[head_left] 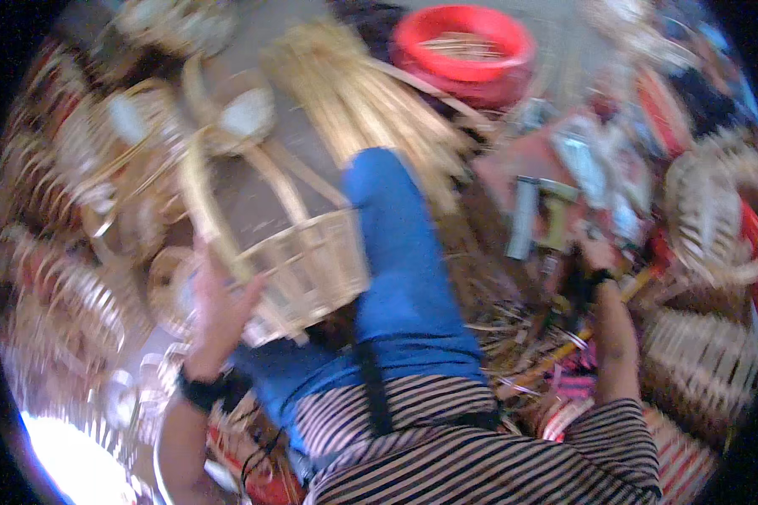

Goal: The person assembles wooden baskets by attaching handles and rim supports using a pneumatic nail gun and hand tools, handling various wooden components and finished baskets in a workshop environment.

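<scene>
Blue trouser knee (387, 189) stands just beside the woven basket (316, 265), whose left edge the left grip (221, 307) is grasping, and grey floor (305, 141) shows beyond, up to the pale strips (358, 101). Right grip (596, 251) is near a grey bar (524, 220), but blur hides its fingers, so I cannot tell whether it clasps something. Baskets (67, 286) at the left rim are smeared.

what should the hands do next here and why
Perhaps bring the right hand over to the basket: only the left hand holds it, and long strips extend from its rim. The right hand's grip is too blurred to tell.
</scene>
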The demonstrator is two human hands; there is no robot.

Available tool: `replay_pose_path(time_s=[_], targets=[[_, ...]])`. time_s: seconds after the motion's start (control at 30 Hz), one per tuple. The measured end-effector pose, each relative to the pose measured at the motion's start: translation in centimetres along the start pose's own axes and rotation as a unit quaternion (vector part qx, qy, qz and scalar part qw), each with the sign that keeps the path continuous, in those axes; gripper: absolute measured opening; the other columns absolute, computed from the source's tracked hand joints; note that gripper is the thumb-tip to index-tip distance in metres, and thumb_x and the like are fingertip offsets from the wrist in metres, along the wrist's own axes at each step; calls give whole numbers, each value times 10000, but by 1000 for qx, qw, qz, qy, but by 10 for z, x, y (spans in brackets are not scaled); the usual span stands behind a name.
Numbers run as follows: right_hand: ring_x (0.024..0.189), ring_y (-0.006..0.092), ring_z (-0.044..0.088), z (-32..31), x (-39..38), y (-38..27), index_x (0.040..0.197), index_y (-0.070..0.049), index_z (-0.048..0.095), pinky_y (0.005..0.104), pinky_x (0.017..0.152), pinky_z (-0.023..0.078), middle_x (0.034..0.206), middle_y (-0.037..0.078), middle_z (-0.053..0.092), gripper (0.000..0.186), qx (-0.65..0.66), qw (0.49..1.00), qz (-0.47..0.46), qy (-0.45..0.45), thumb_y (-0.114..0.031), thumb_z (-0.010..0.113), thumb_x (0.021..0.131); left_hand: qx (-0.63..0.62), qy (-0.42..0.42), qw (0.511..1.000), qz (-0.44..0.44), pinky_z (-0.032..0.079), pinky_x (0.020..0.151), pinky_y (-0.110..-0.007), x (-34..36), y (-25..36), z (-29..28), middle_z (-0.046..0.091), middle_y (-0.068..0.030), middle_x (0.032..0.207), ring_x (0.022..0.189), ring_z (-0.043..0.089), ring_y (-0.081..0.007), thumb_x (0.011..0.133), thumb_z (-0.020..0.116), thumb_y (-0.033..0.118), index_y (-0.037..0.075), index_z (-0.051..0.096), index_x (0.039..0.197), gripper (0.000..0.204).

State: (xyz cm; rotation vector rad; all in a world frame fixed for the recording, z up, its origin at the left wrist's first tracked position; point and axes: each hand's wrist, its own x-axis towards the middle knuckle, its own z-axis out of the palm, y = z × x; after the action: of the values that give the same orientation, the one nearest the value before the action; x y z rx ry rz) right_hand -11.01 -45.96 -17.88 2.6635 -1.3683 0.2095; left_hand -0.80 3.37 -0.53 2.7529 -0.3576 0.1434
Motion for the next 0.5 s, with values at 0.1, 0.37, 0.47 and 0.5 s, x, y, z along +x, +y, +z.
replay_pose_path(time_s=[0.1, 0.37, 0.47, 0.5], targets=[[916, 314, 419, 20, 12, 13, 1133, -38, 342, 419, 755, 356, 1092, 165, 340, 593, 43, 999, -15, -9, -371, 536, 682, -15, -18, 999, -38, 372, 768, -396, 13, 24, 6, 494, -232, 929, 870, 486, -347, 607, 651, 291, -77, 231, 1152, 780], [828, 273, 428, 40, 48, 2, 1072, -33, 375, 384, 693, 361, 986, 138, 370, 518, 97, 992, -72, -35, -335, 544, 687, -114, 18, 992, -43, 387, 708, -387, 13, 21, 22, 539, -201, 785, 737, 534, -331, 629, 602, 304, -101, 232, 1129, 742], [794, 258, 431, 45, 68, 4, 1050, -32, 387, 371, 670, 363, 947, 128, 381, 489, 117, 989, -81, -46, -321, 547, 688, -105, -16, 991, -87, 446, 613, -365, 25, 36, 14, 559, -171, 755, 681, 567, -309, 657, 607, 267, 17, 337, 1057, 544], [783, 253, 432, 48, 74, 6, 1042, -31, 392, 366, 662, 364, 933, 124, 385, 480, 127, 987, -81, -52, -316, 548, 689, -106, -14, 991, -81, 437, 611, -381, 30, 39, 13, 558, -180, 746, 676, 558, -330, 656, 598, 266, 13, 344, 1040, 525]])
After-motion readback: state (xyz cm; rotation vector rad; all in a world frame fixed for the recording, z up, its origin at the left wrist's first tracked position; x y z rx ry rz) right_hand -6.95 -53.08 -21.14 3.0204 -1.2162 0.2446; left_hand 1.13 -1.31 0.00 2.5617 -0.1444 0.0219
